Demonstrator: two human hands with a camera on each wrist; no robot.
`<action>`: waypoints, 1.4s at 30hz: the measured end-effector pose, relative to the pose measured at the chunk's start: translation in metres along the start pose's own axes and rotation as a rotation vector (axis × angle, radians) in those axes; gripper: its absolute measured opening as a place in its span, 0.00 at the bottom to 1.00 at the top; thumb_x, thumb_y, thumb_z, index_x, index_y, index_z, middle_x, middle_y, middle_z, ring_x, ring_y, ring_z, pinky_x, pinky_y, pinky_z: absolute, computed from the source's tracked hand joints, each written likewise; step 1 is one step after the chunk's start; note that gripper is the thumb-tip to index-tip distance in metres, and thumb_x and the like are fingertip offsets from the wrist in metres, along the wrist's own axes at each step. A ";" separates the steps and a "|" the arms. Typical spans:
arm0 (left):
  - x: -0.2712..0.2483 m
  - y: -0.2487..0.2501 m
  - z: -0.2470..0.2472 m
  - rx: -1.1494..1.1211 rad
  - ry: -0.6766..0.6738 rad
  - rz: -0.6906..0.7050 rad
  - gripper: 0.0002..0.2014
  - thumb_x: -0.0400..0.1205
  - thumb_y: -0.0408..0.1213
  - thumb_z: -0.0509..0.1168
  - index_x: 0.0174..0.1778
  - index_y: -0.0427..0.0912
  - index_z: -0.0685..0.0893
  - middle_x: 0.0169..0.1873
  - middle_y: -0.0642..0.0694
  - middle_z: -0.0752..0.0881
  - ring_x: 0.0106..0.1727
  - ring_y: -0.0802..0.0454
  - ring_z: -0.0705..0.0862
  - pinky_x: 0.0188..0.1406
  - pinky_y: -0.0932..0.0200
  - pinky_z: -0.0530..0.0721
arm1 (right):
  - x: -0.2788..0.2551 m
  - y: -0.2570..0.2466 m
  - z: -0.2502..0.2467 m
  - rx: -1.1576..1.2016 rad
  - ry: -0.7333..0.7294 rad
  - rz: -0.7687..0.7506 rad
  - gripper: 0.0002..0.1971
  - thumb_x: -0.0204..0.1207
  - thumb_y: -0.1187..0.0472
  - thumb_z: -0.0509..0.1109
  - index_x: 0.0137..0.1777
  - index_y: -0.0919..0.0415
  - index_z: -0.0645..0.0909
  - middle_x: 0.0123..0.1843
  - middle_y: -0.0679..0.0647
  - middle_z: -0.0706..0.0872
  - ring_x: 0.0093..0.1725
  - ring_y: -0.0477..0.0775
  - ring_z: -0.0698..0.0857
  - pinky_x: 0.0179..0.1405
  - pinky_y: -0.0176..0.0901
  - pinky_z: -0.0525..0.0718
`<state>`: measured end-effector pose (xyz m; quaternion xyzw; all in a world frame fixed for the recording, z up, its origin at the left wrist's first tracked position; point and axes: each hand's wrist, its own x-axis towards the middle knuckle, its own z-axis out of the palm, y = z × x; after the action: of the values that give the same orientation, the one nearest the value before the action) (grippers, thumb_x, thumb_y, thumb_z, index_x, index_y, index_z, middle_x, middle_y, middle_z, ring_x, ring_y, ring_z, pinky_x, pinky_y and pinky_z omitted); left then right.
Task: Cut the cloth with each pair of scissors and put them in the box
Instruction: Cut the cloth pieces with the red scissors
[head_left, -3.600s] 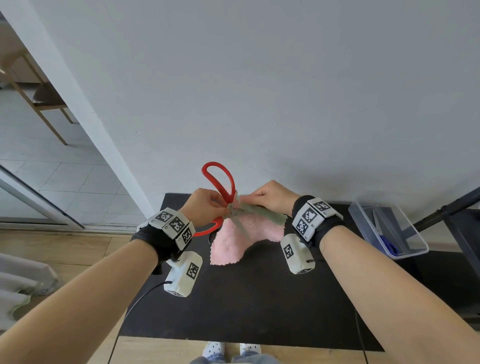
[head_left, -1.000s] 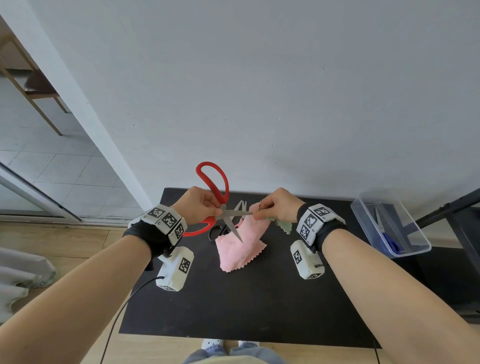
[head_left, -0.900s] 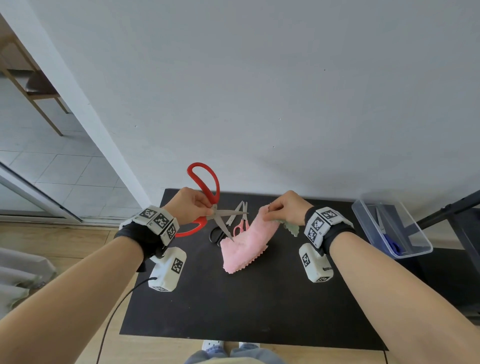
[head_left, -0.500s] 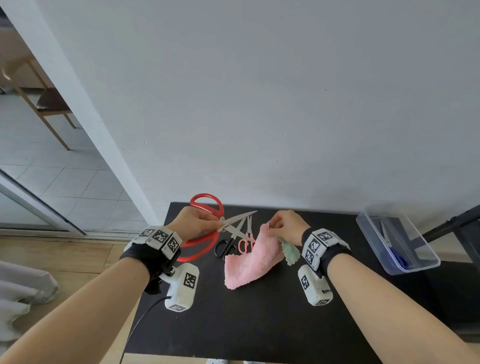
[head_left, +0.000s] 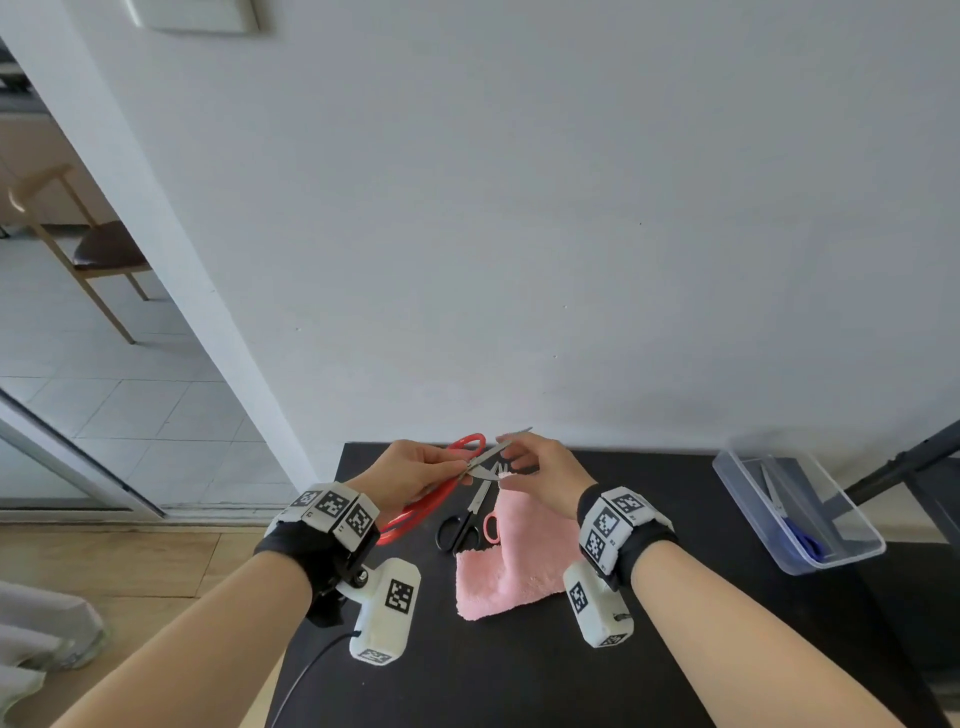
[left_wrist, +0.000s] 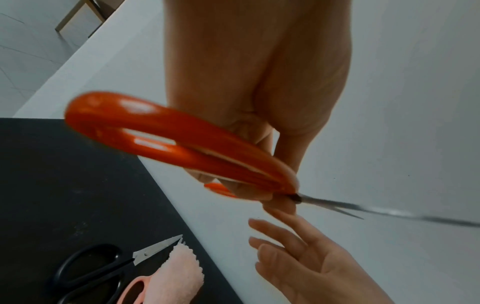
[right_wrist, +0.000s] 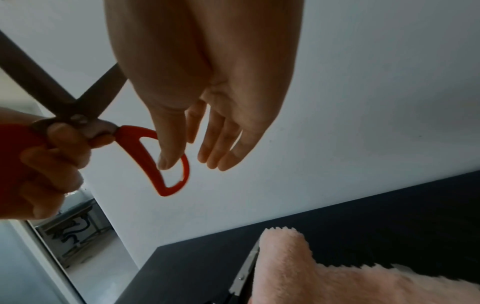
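Since the earlier frame the right hand (head_left: 540, 467) has let the fluffy pink cloth (head_left: 514, 566) drop flat on the black table (head_left: 675, 649) and now reaches, fingers straight and empty, toward the red-handled steel scissors (head_left: 441, 499). The left hand (head_left: 410, 470) grips them by the pivot at about 11 o'clock from the cloth, blades slightly parted. Rigid, light, sharp-edged: probably best taken by a handle loop. The clear plastic box (head_left: 800, 519) waits at 3 o'clock, blue-handled scissors (head_left: 802, 535) inside.
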<state>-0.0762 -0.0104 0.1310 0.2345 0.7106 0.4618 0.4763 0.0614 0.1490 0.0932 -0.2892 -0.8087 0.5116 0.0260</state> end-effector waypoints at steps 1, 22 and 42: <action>-0.001 0.002 -0.001 -0.016 -0.034 -0.017 0.08 0.78 0.39 0.71 0.43 0.39 0.92 0.35 0.45 0.89 0.32 0.58 0.80 0.34 0.67 0.77 | 0.001 -0.003 0.002 0.026 -0.012 -0.011 0.27 0.71 0.69 0.75 0.69 0.50 0.77 0.59 0.48 0.82 0.60 0.49 0.81 0.64 0.43 0.79; 0.000 0.008 -0.021 0.067 0.026 0.100 0.08 0.78 0.24 0.68 0.49 0.33 0.90 0.42 0.33 0.89 0.35 0.51 0.84 0.42 0.65 0.87 | -0.016 -0.016 0.002 0.078 0.106 0.063 0.09 0.71 0.64 0.77 0.52 0.62 0.90 0.41 0.53 0.91 0.43 0.48 0.88 0.41 0.32 0.84; 0.002 -0.007 -0.004 -0.214 0.036 0.033 0.11 0.82 0.19 0.59 0.56 0.27 0.84 0.43 0.36 0.86 0.33 0.52 0.83 0.31 0.69 0.83 | -0.031 -0.028 0.027 0.186 0.190 0.156 0.05 0.70 0.68 0.78 0.44 0.60 0.91 0.41 0.60 0.92 0.45 0.64 0.91 0.46 0.56 0.90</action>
<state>-0.0794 -0.0138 0.1247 0.1857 0.6614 0.5472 0.4781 0.0659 0.1030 0.1124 -0.3947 -0.7268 0.5550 0.0892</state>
